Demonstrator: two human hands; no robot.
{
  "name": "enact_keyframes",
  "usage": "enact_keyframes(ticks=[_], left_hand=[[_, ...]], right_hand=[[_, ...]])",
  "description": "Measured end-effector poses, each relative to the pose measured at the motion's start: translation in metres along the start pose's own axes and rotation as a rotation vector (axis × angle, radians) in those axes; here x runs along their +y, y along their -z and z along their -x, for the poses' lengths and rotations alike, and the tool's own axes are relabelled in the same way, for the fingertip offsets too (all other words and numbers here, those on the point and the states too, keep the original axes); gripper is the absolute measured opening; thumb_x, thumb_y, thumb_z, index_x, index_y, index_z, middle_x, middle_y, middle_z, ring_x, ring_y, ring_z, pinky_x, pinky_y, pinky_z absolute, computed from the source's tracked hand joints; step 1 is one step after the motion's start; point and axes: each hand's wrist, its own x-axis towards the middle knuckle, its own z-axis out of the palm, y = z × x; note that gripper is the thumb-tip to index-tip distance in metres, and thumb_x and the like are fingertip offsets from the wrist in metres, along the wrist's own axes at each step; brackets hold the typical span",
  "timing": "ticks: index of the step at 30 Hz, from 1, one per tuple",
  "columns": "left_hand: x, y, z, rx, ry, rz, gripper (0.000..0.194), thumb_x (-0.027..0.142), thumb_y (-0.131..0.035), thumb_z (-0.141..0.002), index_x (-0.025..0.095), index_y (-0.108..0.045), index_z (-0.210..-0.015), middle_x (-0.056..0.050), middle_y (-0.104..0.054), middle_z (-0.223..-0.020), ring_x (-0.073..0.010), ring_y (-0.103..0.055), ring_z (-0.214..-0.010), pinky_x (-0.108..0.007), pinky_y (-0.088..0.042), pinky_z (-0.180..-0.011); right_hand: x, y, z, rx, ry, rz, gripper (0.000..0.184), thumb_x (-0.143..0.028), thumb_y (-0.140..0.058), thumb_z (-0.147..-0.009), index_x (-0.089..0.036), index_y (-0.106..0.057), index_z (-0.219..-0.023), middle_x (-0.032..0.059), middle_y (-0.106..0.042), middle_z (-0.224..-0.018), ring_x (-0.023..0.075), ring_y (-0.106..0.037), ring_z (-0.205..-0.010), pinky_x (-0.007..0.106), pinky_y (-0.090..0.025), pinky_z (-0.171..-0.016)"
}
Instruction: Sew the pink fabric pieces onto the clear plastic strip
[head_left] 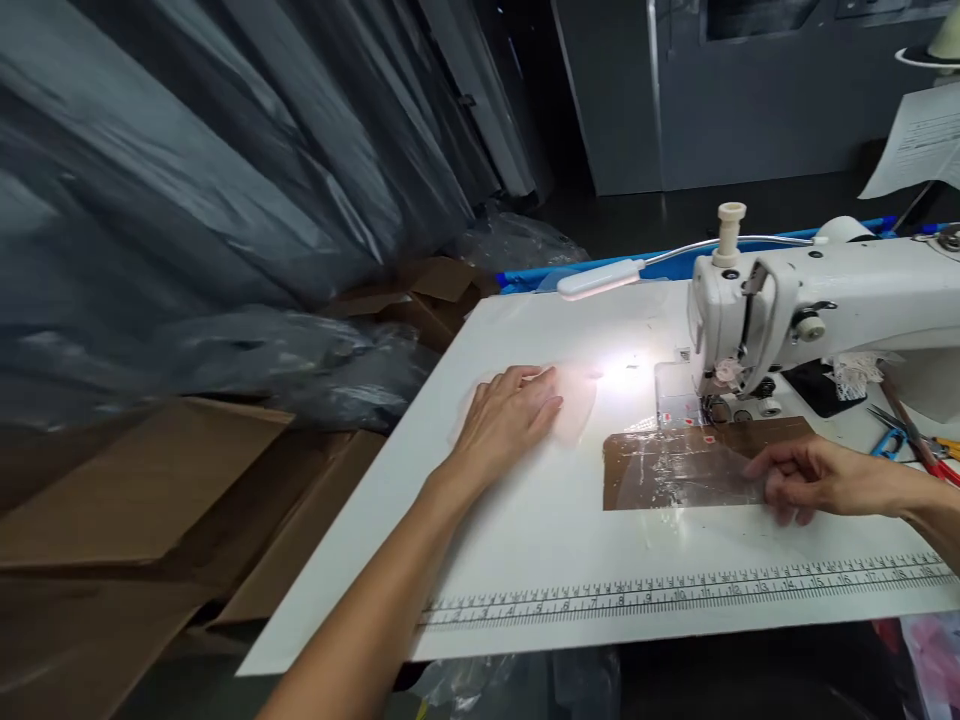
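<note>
My left hand (pixel 514 410) rests with its fingers stretched out on a sheer pale pink fabric piece (pixel 574 405), left of the sewing machine (pixel 720 320). At the right end of a brown, tape-covered board (pixel 780 432), my right hand (pixel 799 480) has its fingers curled and slightly blurred. Its thumb and forefinger close at the edge of a see-through fabric piece (pixel 690 478) that lies over the board. The needle and presser foot (pixel 709 405) stand just behind the board, and small red marks show near them.
A printed ruler (pixel 675 597) runs along the front of the white table (pixel 525 540). Blue-handled snips (pixel 889 440) and red-handled scissors (pixel 919 440) lie at the right. A lamp (pixel 600 280) lights the tabletop. Cardboard boxes (pixel 142 480) and plastic sheeting (pixel 300 350) stand left.
</note>
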Motion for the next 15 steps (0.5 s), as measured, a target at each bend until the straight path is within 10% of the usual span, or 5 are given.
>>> enact_keyframes(ticks=[8,15], left_hand=[[0.101,-0.027,-0.011,0.098,-0.583,0.325,0.03,0.034,-0.044,-0.102,0.017,-0.065,-0.114,-0.011,-0.069,-0.108,-0.022,-0.066,-0.093,-0.037,-0.052,-0.078],[0.124,-0.033,-0.019,-0.058,-0.608,0.348,0.015,0.032,-0.069,-0.088,0.019,-0.071,-0.096,-0.004,-0.063,-0.083,-0.0187,-0.06,-0.076,-0.035,-0.049,-0.073]], right_hand=[[-0.01,-0.012,-0.013,0.121,0.091,0.34,0.031,-0.036,-0.076,-0.076,-0.016,-0.069,-0.099,0.0011,-0.068,-0.072,0.0132,-0.06,-0.064,0.023,-0.043,-0.055],[-0.011,-0.008,-0.023,0.223,0.143,0.367,0.024,-0.026,-0.069,-0.079,-0.017,-0.067,-0.101,0.0001,-0.068,-0.069,0.0165,-0.063,-0.063,0.026,-0.045,-0.058]])
